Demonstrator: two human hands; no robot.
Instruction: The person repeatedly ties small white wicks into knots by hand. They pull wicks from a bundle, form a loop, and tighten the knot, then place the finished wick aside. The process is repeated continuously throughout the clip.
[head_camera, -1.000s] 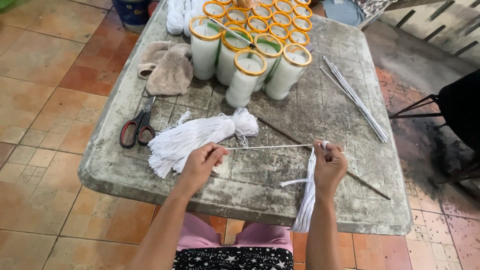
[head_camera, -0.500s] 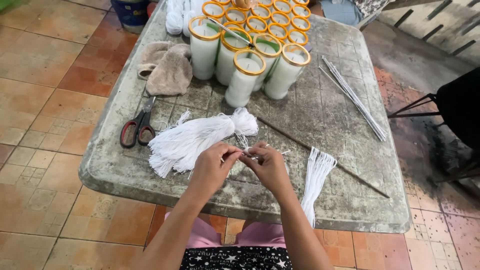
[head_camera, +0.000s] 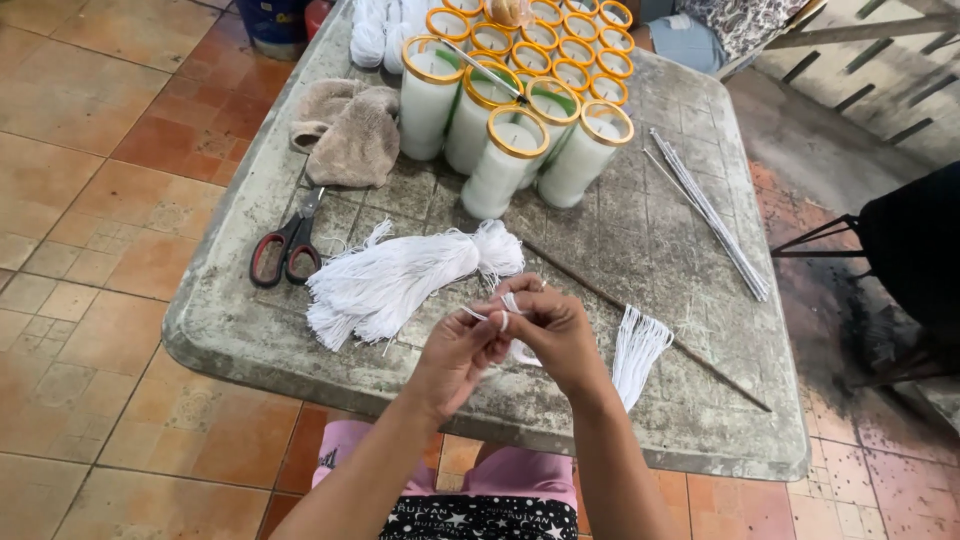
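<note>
**Hands closed in on one white string**

Compared with a second ago, the hands have come together from a stretched-out span. Left to right: one pair of scissors (head_camera: 285, 251), one towel (head_camera: 345, 130), one big string bundle (head_camera: 400, 283). Left hand (head_camera: 460, 352) and right hand (head_camera: 553, 335) pinch a white string (head_camera: 508, 305) above the table's (head_camera: 640, 240) near edge. One small string bunch (head_camera: 635, 350), one thin stick (head_camera: 640, 312), one rod sheaf (head_camera: 708, 212). Candle jars (head_camera: 515, 150): count uncertain.
</note>
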